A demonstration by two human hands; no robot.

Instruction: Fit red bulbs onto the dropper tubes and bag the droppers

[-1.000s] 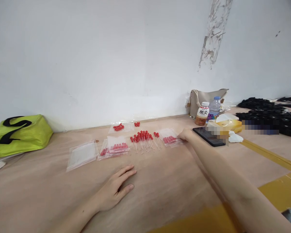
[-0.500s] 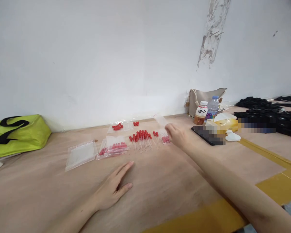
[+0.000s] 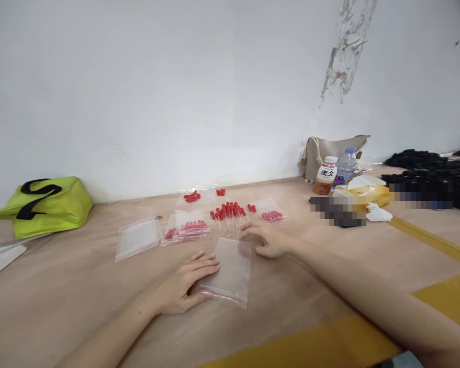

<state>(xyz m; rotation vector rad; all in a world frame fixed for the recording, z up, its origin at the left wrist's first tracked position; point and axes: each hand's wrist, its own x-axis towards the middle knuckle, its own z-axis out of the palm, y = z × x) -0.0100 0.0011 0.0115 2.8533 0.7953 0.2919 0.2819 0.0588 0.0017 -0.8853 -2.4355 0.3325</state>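
Observation:
A clear zip-seal plastic bag lies flat on the table before me, its reddish seal strip along the near edge. My left hand rests at the bag's left side, fingers stretched out and touching it. Close to the bag's far right corner is my right hand, fingers bent and apart from the thumb, with nothing visible in it. Just beyond, a pile of droppers with red rubber bulbs and clear stems is fanned out. Filled bags of droppers are stacked on the left, and another filled bag lies on the right.
Flat plastic bags lie at left, near a lime-green bag. Loose red bulbs sit on plastic by the wall. Rightward stand a drink bottle, a water bottle, a tissue pack and a black heap.
My right hand has come back toward me from the far right, and a clear bag now lies between my hands. My left hand has moved onto its edge. The view has shifted slightly.

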